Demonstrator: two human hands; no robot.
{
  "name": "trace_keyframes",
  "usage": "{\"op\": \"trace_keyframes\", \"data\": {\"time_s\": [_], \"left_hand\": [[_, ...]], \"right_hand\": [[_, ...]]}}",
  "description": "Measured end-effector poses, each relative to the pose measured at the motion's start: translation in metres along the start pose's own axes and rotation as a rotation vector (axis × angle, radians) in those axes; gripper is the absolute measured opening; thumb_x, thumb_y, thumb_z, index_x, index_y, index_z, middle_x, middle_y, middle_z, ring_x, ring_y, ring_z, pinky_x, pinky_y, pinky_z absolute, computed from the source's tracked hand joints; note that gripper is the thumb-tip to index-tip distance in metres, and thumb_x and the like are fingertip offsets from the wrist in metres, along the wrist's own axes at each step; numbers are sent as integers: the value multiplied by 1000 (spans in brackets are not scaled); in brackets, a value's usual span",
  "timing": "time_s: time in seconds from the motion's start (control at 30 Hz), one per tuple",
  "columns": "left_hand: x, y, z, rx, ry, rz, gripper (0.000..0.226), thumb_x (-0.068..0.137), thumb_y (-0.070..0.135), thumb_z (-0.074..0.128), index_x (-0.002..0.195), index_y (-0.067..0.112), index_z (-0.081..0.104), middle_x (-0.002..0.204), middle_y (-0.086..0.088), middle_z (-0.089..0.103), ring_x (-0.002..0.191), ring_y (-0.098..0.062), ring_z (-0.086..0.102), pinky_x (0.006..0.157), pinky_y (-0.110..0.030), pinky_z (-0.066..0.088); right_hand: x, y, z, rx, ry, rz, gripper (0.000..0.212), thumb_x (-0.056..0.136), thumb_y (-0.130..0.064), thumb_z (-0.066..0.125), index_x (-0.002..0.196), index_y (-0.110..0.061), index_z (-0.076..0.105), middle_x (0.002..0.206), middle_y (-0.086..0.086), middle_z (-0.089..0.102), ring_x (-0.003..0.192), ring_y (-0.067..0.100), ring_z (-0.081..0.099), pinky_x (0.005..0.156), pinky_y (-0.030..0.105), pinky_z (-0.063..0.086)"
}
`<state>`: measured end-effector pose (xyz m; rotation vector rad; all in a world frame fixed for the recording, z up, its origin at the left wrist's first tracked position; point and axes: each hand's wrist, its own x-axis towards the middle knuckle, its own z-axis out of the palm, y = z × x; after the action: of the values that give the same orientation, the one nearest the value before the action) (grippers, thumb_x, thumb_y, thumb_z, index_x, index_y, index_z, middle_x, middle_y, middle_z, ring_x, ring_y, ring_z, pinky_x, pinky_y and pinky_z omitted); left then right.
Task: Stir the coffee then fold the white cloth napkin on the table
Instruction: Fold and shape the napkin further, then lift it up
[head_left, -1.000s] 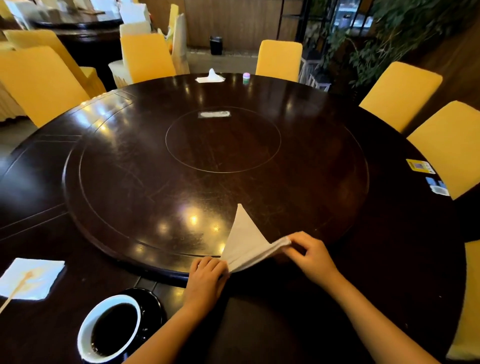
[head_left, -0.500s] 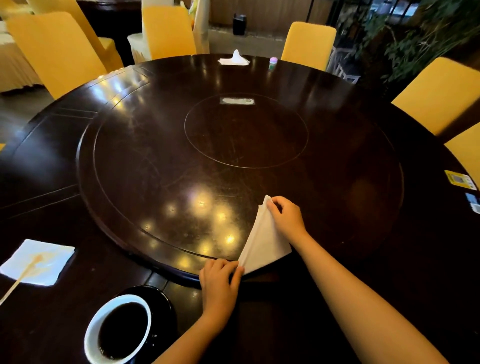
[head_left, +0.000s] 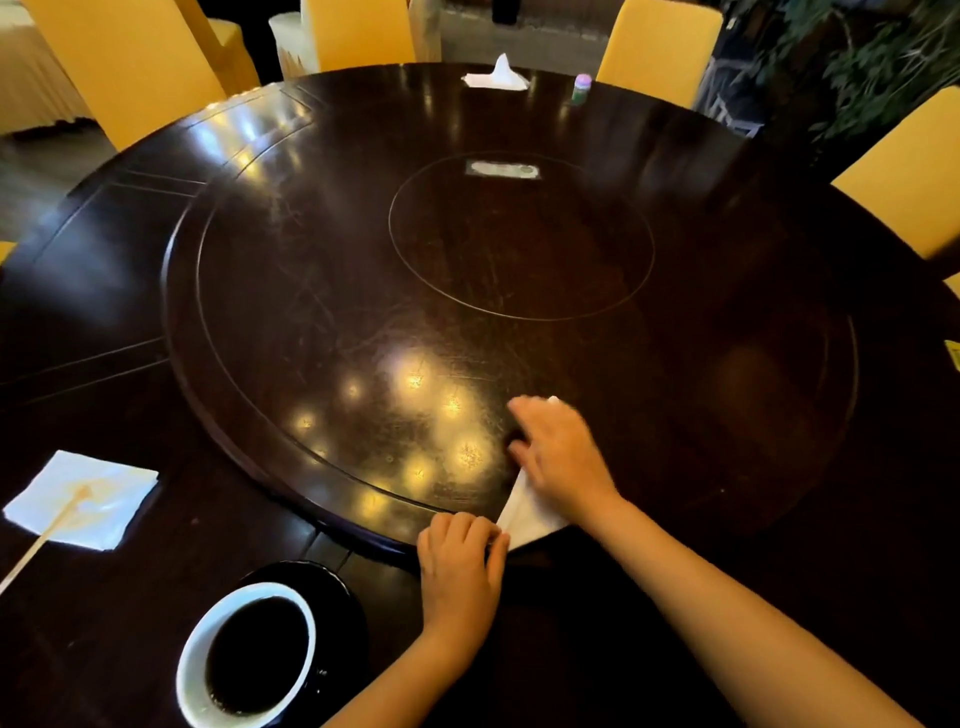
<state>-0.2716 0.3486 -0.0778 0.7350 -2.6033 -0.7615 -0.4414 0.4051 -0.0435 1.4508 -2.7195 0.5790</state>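
Observation:
The white cloth napkin (head_left: 524, 514) lies folded into a narrow triangle at the near edge of the raised turntable (head_left: 291, 332). My right hand (head_left: 558, 457) lies flat on top of it and hides most of it; only the near corner and the far tip show. My left hand (head_left: 460, 558) pinches the near corner at the turntable's rim. A white cup of dark coffee (head_left: 249, 652) stands on a black saucer (head_left: 340, 597) at the lower left. A wooden stirrer (head_left: 44, 535) lies across a stained paper napkin (head_left: 83, 499) further left.
The dark round table (head_left: 93, 623) carries a folded white napkin (head_left: 496, 75) and a small green-and-purple bottle (head_left: 581, 88) at its far edge. Yellow-covered chairs (head_left: 130, 62) ring the table. A yellow card (head_left: 953, 353) lies at the right edge.
My right hand carried the napkin's right corner up and over to the far tip, then pressed flat onto the fold. My left hand kept hold of the near corner.

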Motion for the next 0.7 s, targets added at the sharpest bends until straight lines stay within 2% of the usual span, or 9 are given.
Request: {"op": "trace_keyframes", "data": {"time_s": [0.07,0.1,0.17,0.27,0.43,0.6,0.7], "left_hand": [[0,0,2,41,26,10,22,80,38,45,71,24,60,71,9,58,71,-14,53,69,-25,36],[-1,0,4,59,25,13,23,81,38,44,72,24,60,71,8,58,71,-14,53,70,-25,36],[-1,-1,5,71,17,20,23,81,38,44,72,25,60,71,9,58,72,-14,53,70,-25,37],[0,-1,4,69,10,30,21,81,38,44,73,26,59,73,10,58,73,-13,52,73,-24,34],[0,-4,4,47,25,34,20,81,38,45,73,26,60,73,11,58,76,-9,44,74,-23,27],[1,-4,2,54,16,36,19,81,38,45,73,27,59,72,12,58,75,-8,45,75,-22,28],[1,-4,1,56,2,29,19,81,38,45,74,27,59,73,12,57,76,-8,45,76,-21,29]], "right_hand": [[-20,-7,16,-140,-185,-277,54,92,-42,31,136,-11,41,141,9,48,132,28,40,109,38,14],[-27,-8,20,-180,-270,-305,55,95,-45,24,139,-14,36,146,5,40,137,24,33,111,37,7],[-32,-2,25,-174,-334,-258,63,94,-52,10,145,-18,25,154,1,23,142,21,11,111,33,-7],[-21,7,20,-169,-357,-164,65,90,-54,11,147,-23,12,156,-4,3,139,11,-13,109,30,-18],[-3,28,16,-247,-306,-99,82,79,-62,-16,147,-23,8,157,-3,4,139,9,-14,112,35,-16],[10,43,11,-226,-276,-24,80,79,-62,-16,147,-24,4,158,-5,1,140,5,-12,115,36,-10],[16,50,11,-210,-242,68,73,86,-61,-5,147,-23,5,158,-5,2,143,9,-6,117,39,-6]]}}
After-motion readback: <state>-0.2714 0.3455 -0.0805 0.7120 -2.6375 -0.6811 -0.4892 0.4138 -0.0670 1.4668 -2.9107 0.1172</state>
